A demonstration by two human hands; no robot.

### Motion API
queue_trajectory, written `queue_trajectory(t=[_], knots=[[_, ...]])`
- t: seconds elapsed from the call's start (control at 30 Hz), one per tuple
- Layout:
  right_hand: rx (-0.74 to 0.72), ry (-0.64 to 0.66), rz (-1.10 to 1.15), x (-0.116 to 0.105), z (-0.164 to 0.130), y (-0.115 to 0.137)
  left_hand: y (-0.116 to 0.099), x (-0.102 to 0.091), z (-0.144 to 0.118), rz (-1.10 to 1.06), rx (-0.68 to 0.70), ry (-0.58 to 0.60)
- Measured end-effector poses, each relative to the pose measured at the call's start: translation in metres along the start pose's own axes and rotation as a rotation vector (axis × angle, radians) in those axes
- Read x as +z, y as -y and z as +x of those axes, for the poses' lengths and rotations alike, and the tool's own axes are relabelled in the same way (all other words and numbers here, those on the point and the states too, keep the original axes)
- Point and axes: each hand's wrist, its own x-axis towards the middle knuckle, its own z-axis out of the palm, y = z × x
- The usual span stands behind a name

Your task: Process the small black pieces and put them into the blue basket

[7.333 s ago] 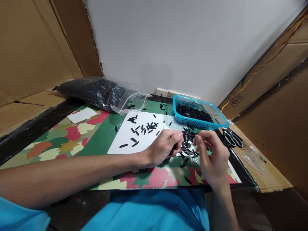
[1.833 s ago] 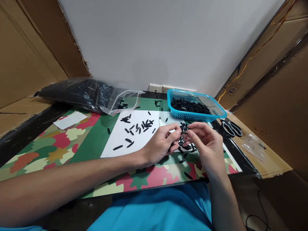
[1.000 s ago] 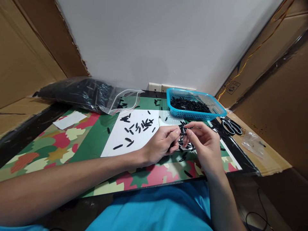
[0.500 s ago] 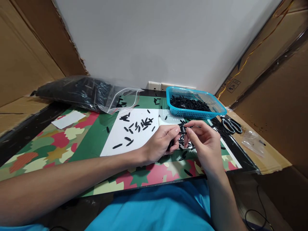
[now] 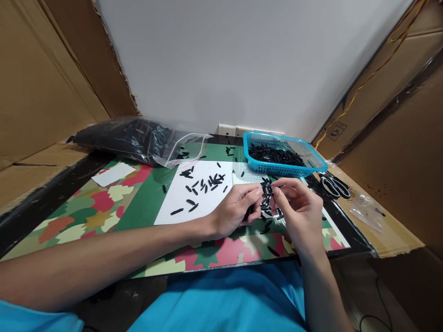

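My left hand [image 5: 237, 207] is closed in a loose fist, its thumb and forefinger pinching a small black strip-like piece [image 5: 267, 195]. More black shows inside its curled fingers, mostly hidden. Facing it, my right hand [image 5: 302, 210] pinches the other end of that small piece between thumb and forefinger. Beneath and between the hands lies a pile of short black pieces [image 5: 266, 212]. To the left, several more loose black pieces [image 5: 215, 180] are scattered over a white sheet [image 5: 169, 203]. Their exact kind is too small to tell.
A blue basket [image 5: 273, 168] of black pieces stands at the back right. At the back left lies a zip bag [image 5: 121, 138] full of black material. Scissors [image 5: 334, 185] and a small clear bag [image 5: 367, 213] lie right. Cardboard walls [image 5: 391, 115] flank the table.
The camera view has shifted slightly, moving the scene right and a little down. My hands stay close together, with the fingertips a bit farther apart along the small black piece.
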Motion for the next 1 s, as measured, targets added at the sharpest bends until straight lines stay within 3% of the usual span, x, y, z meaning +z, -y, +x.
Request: queue_trajectory(t=[1.0], knots=[[-0.018,0.034,-0.026,0.0003,-0.0017,0.0001,-0.0006,-0.0006,0.0021,0.010,0.041,0.019]])
